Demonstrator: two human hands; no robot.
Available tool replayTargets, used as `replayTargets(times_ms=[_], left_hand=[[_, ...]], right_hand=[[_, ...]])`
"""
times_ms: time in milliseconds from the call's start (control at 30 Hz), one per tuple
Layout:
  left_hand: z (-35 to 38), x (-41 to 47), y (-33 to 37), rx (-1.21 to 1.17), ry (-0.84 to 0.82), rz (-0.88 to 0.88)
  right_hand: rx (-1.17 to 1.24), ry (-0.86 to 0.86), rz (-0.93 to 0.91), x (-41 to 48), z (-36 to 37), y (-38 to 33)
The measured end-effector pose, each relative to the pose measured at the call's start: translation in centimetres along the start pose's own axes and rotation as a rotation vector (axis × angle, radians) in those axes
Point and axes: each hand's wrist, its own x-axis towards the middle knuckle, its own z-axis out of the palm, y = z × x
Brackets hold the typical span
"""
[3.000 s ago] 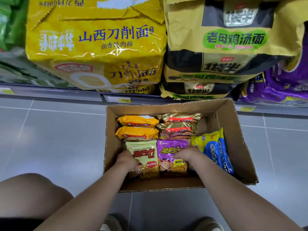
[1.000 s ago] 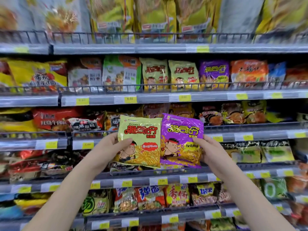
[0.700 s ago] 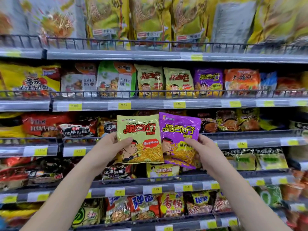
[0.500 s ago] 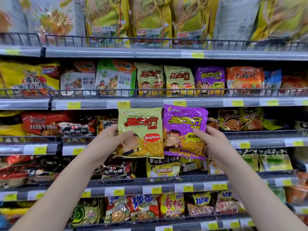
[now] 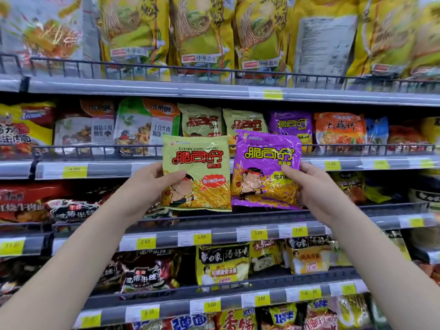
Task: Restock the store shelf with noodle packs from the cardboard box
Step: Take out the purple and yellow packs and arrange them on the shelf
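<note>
Your left hand [image 5: 147, 184] grips the green pack [image 5: 197, 172], your right hand [image 5: 314, 186] the purple pack [image 5: 266, 167], near the shelf [image 5: 107, 166]; lift each over the wire rail [image 5: 95, 146], behind matching packs [image 5: 201, 120], labels forward.

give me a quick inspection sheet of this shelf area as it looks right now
surface: shelf with a wire rail and yellow price tags
job's things: green noodle pack and purple noodle pack held up side by side in front of the shelf; matching green packs and matching purple pack stand on the row behind; cardboard box not in view
clutter: nothing seen
hands: left hand grips the green noodle pack's left edge; right hand grips the purple noodle pack's right edge
cables: nothing seen
surroundings: large yellow bags on the top row
</note>
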Motion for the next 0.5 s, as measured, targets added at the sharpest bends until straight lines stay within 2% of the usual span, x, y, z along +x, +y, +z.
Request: replayTargets(times_ms=[267,500], left_hand=[[-0.4,4.5,-0.2,0.022,-0.019,0.037],[0.8,6.3,-0.3,0.061,0.004,0.057]], right_hand=[[0.005,0.032,-0.072,5.3,-0.4,-1.3],[0.052,-0.03,-0.103,8.6,-1.9,-0.3]])
